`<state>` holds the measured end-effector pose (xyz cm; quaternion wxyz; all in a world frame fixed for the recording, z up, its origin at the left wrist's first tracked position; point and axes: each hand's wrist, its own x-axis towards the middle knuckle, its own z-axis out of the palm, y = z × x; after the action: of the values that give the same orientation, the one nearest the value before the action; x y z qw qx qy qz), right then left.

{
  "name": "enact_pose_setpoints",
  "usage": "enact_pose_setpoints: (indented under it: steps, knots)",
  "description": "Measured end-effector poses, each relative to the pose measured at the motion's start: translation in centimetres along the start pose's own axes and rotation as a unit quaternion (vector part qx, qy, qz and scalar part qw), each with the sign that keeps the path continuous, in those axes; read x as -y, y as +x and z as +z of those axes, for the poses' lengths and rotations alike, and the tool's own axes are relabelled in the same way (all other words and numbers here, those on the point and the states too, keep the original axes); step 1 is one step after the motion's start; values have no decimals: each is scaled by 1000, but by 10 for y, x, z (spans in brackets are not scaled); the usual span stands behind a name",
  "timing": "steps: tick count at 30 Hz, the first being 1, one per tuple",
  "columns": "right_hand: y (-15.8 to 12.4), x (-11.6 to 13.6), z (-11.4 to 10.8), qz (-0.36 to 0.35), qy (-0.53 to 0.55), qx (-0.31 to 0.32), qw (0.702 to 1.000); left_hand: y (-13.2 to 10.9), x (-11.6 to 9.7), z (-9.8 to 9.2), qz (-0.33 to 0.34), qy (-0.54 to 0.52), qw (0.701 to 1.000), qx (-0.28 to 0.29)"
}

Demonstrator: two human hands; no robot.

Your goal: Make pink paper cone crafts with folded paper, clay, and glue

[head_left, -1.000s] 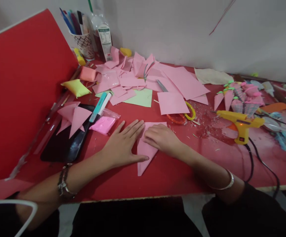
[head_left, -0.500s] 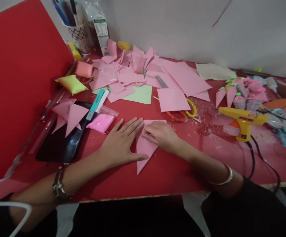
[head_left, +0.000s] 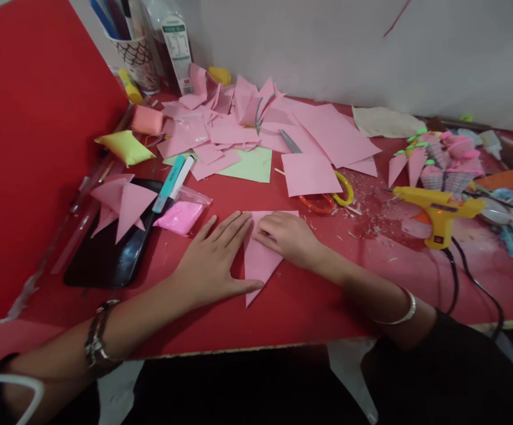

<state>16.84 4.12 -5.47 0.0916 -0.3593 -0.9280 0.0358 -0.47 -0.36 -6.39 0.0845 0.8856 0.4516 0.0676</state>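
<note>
A folded pink paper triangle (head_left: 258, 265) lies flat on the red tabletop, its point toward the front edge. My left hand (head_left: 214, 260) is spread open at its left side, the thumb resting across the paper's lower part. On the upper part of the paper rests my right hand (head_left: 287, 236), fingers curled in and knuckles bent. Its fingertips press against the sheet and I see nothing held in them. Behind the hands, a square pink sheet (head_left: 311, 174) covers part of a pair of scissors (head_left: 347, 189) with red and yellow handles.
Pink paper cones (head_left: 136, 206) sit on a black phone (head_left: 101, 260) at left, beside a bag of pink clay (head_left: 180, 217). Paper scraps (head_left: 234, 130) pile up behind. A yellow glue gun (head_left: 442, 209) with its cord stands at right, before small filled cones (head_left: 446, 165).
My left hand has slid slightly left on the paper's edge, uncovering a bit more of the top corner. The right hand stays curled on the sheet. The whole view has shifted slightly.
</note>
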Motion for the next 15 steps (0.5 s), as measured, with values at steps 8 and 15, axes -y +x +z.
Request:
enact_pose_setpoints:
  steps: [8, 15]
  knots:
    - [0, 2, 0, 14, 5, 12, 1000, -12, -6, -1, -11, 5, 1000, -21]
    - [3, 5, -5, 34, -3, 64, 997, -18, -8, 0, -23, 11, 999, -42]
